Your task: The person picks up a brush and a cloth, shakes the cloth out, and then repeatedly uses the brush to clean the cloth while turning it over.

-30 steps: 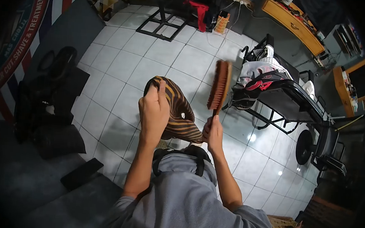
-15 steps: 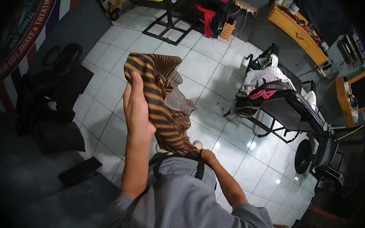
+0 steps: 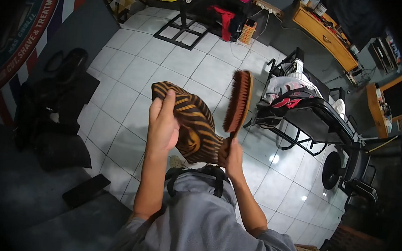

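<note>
Over tiled flr (image 3: 135, 66), L hand (image 3: 163, 127) grips striped cloth (image 3: 197, 118); R hand (image 3: 233, 159) grips brush (image 3: 240, 102).

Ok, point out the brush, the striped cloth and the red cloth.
Brush (image 3: 239, 102), head view, on the bristles.
Striped cloth (image 3: 198, 116), head view, middle of its striped side.
Red cloth (image 3: 227, 24), head view, on its hanging part.

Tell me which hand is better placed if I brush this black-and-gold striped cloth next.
Probably your right hand: it grips the long brown-bristled brush by its handle, with bristles toward the striped cloth. Your left hand holds the cloth's far end, so it seems better suited to steadying it.
</note>
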Action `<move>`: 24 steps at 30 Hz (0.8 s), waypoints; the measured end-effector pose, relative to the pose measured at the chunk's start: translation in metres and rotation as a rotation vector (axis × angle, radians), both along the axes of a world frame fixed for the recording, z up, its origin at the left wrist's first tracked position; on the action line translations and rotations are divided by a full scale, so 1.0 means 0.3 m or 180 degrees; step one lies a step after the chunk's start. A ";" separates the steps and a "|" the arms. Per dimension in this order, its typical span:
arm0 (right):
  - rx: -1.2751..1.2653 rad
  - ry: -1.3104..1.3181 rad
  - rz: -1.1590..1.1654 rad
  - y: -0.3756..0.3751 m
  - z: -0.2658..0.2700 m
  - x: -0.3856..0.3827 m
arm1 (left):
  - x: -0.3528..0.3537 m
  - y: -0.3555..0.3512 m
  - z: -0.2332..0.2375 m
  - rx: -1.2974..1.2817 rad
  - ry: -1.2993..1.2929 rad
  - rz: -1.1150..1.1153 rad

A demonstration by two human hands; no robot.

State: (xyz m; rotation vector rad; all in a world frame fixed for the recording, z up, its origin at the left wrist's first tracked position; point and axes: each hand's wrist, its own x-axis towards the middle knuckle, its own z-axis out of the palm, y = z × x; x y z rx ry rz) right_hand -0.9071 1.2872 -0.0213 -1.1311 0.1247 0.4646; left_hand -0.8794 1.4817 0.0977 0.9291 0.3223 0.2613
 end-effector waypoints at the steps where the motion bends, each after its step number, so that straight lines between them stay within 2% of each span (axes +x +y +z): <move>1: -0.0343 -0.0566 0.0014 0.032 0.039 -0.024 | 0.001 -0.009 0.004 -0.0047 0.0006 -0.0173; 2: -0.0691 -0.1139 0.0031 0.049 0.070 -0.043 | 0.003 -0.017 0.006 -0.0068 -0.0004 -0.0241; 4: -0.0755 -0.1036 0.0664 0.060 0.088 -0.054 | 0.000 -0.023 0.012 -0.0091 -0.0026 -0.0363; 6: -0.1652 -0.1953 0.0686 0.064 -0.085 -0.040 | -0.008 -0.015 0.036 -0.0029 -0.0041 -0.0243; 8: -0.2899 -0.1649 0.1373 0.025 -0.294 -0.044 | -0.017 0.012 0.043 -0.0067 -0.0262 -0.0170; 9: -0.3513 -0.1476 0.1715 -0.006 -0.402 -0.050 | -0.023 0.007 0.074 -0.0012 -0.0172 0.0082; 11: -0.4204 -0.0455 0.2425 -0.097 -0.613 -0.090 | -0.047 0.029 0.108 -0.0031 -0.0261 0.0112; 13: -0.4463 -0.0011 0.2806 -0.198 -0.717 -0.119 | -0.059 0.034 0.122 -0.0032 -0.0292 0.0092; 16: -0.4773 -0.0018 0.2367 -0.292 -0.810 -0.156 | -0.070 0.019 0.117 -0.0162 -0.0046 0.0233; 19: -0.4438 0.0142 0.1717 -0.309 -0.793 -0.093 | -0.059 0.015 0.072 -0.0412 -0.0063 0.0006; 20: -0.4542 -0.0392 0.1287 -0.288 -0.779 -0.058 | -0.063 -0.003 0.058 -0.0480 0.0057 0.0016; 21: -0.4138 -0.0777 0.0832 -0.284 -0.759 -0.025 | -0.067 -0.016 0.031 -0.0441 0.0081 -0.0080; 23: -0.3547 -0.0967 0.0055 -0.173 -0.438 0.046 | -0.058 -0.053 -0.023 -0.0353 0.0121 -0.0214; 24: -0.3152 -0.0800 -0.0004 -0.132 -0.282 0.064 | -0.052 -0.075 -0.051 -0.0263 0.0264 -0.0198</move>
